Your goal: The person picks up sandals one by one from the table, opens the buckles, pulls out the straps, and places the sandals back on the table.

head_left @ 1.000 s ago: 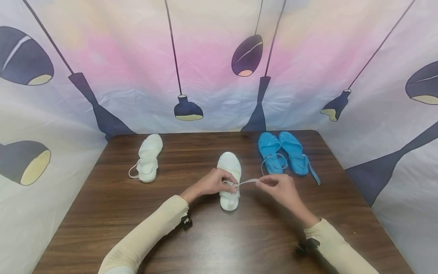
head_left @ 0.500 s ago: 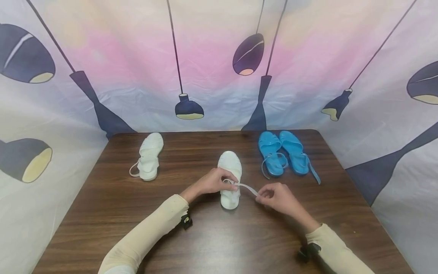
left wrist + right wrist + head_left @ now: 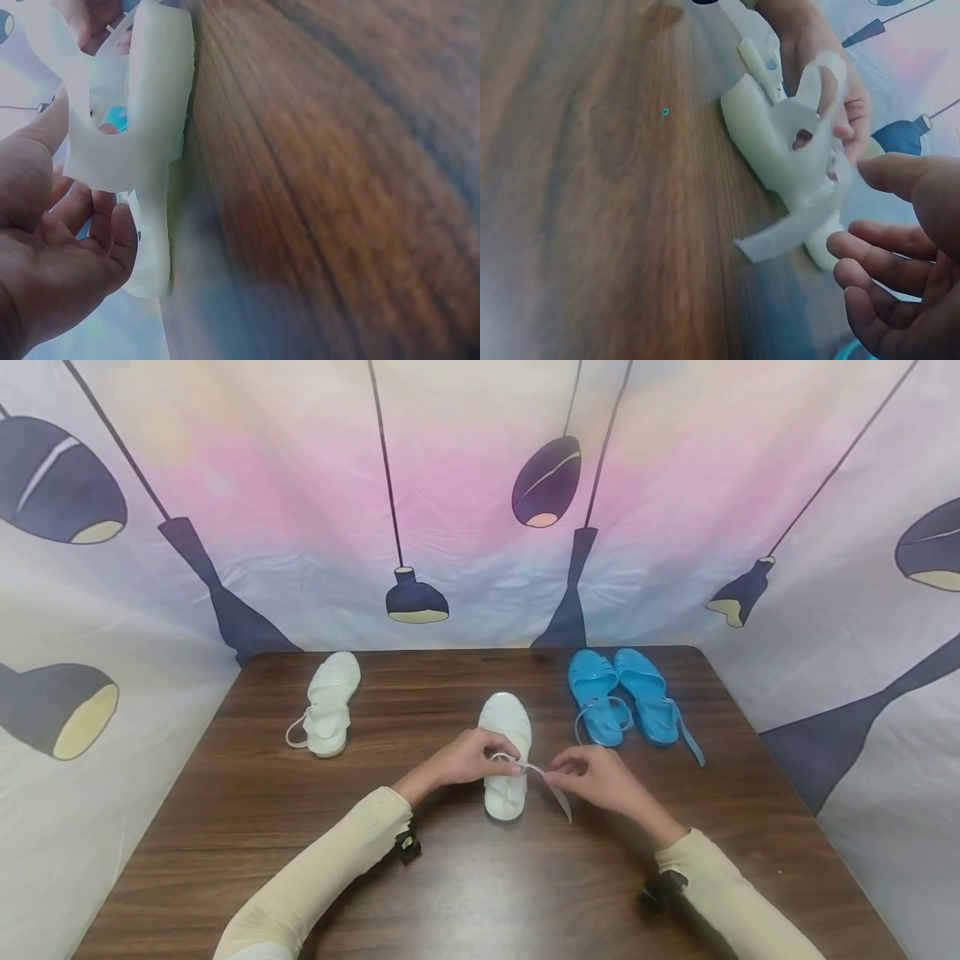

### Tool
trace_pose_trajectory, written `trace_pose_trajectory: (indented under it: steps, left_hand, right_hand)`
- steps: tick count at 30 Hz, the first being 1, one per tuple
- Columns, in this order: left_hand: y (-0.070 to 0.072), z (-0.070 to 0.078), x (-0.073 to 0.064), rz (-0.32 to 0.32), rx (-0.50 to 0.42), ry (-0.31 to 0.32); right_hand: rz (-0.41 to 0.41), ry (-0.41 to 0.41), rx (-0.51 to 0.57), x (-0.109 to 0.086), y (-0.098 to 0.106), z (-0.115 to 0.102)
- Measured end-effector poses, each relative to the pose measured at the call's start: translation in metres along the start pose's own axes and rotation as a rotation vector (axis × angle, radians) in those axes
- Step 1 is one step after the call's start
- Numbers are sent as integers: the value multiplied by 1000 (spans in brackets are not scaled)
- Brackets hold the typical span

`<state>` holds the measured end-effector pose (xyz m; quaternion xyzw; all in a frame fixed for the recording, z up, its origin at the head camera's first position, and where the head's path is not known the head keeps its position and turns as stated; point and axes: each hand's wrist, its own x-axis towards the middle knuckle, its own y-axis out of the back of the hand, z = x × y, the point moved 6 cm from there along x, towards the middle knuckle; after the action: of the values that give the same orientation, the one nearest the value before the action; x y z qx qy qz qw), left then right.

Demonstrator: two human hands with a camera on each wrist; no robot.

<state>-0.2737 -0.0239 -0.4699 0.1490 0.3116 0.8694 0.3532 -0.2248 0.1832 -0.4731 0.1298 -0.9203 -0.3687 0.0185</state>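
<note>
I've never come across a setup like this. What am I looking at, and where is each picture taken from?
There is no robot here, just a person's two bare hands. The wide picture comes from a camera worn on the head, looking forward and down. The close, tilted pictures come from a camera on each wrist.

On the brown table lie a white sandal at the far left, another white sandal in the middle, and two blue sandals at the far right. The left hand pinches the middle sandal's strap. The right hand is close to the strap's loose part, its thumb and fingers apart; whether it touches is hard to tell.
</note>
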Motion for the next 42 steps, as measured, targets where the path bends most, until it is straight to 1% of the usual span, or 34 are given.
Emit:
trace_pose_trajectory:
  steps: [5,11,14,18,21,26,29,35,38,42]
  left_hand:
    - [3,0,-3,10,-3,-19]
    - [6,-6,-8,24,-5,-2]
    - [6,-8,-9,19,1,2]
    - [5,-8,-10,11,-14,3]
    - [5,-10,-10,13,-17,5]
    - [5,-10,-11,15,-17,6]
    - [5,-8,-11,9,-21,-8]
    - [4,-4,-10,-5,-29,-51]
    - [4,-3,-8,-6,-35,-52]
    - [5,-3,-7,3,-54,-53]
  right_hand:
    - [11,2,4,12,-5,-9]
    - [12,-5,11,23,-13,-16]
    - [4,-4,12,25,-18,-18]
    - [-4,3,20,26,-24,-20]
    - [5,14,27,27,-26,-21]
    - [71,43,39,25,-29,-27]
    - [130,54,42,22,-30,-30]
    - [227,79,0,16,-31,-35]
    - [252,104,-20,15,-30,-37]
    - [260,129,-42,17,-31,-36]
